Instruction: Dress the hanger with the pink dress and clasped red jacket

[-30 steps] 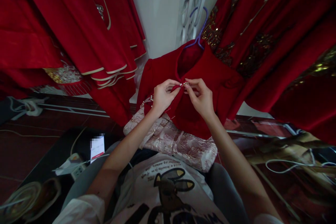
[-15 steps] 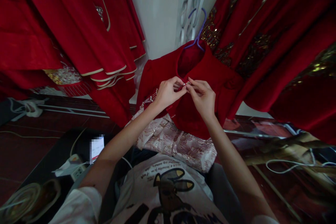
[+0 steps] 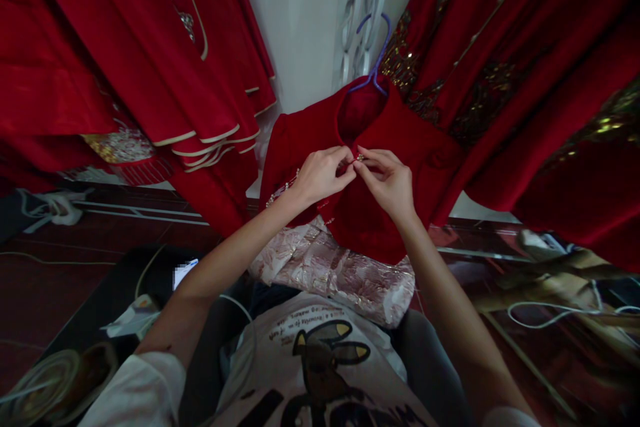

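Observation:
A red jacket (image 3: 400, 127) hangs on a purple hanger (image 3: 377, 67) in front of me, its lower part over my lap. My left hand (image 3: 327, 175) is closed in a pinch on the jacket's front edge just below the collar. Fingertip to fingertip with it, my right hand (image 3: 387, 180) pinches a small shiny beaded fastener (image 3: 360, 157) at the same edge. The exact grip is partly hidden by the fingers. Strings of pearly beads (image 3: 284, 192) trim the jacket beside my left wrist. Under it lies a folded pale pink brocade cloth (image 3: 345, 273) across my thighs.
Red garments (image 3: 200, 80) with pale edging hang at left. Others with gold sequins (image 3: 495, 90) hang at right. A low black table (image 3: 95, 310) at lower left bears a power strip, a lit phone and a lidded plastic cup (image 3: 43, 373). White cord (image 3: 555, 310) loops at right.
Both hands stay at the same spot under the collar, with small finger shifts. My left forearm has come slightly lower and now covers more of the phone and power strip.

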A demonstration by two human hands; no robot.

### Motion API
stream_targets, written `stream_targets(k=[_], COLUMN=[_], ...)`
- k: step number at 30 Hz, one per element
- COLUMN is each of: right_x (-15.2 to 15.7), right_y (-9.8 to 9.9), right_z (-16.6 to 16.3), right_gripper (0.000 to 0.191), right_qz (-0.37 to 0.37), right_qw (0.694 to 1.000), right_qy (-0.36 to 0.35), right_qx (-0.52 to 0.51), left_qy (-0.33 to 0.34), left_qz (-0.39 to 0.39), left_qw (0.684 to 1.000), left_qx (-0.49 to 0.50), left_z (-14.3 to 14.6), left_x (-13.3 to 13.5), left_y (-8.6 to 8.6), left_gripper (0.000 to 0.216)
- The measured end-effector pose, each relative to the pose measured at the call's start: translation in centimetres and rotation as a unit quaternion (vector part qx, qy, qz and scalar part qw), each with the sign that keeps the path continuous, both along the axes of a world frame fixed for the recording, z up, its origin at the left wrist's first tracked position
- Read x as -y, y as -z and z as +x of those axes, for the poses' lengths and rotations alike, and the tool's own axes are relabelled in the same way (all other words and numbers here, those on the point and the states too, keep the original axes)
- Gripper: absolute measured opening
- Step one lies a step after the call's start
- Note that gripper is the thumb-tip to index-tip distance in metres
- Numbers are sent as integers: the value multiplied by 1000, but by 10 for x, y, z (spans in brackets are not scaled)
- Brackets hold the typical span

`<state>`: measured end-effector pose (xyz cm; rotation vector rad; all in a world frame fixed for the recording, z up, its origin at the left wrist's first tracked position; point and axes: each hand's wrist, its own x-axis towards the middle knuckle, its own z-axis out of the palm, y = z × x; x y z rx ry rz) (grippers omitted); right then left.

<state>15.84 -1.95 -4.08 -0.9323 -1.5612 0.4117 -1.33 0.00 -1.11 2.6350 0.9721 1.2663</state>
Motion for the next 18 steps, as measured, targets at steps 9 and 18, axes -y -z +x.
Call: stream_targets(k=[9,18], right_x=[-3,23], right_y=[8,34], right_z=[-4,-14], right_gripper=[41,103], right_qz=[-4,46], right_qw=[1000,986], right_qy=[3,-56], right_qx=[3,151], left_qy=[-5,99], left_qz=[-55,-268], left_qw=[996,920], left_qx=[71,268], left_z=[10,19], left_x=[4,19], left_y=[13,43], left_gripper=[10,36])
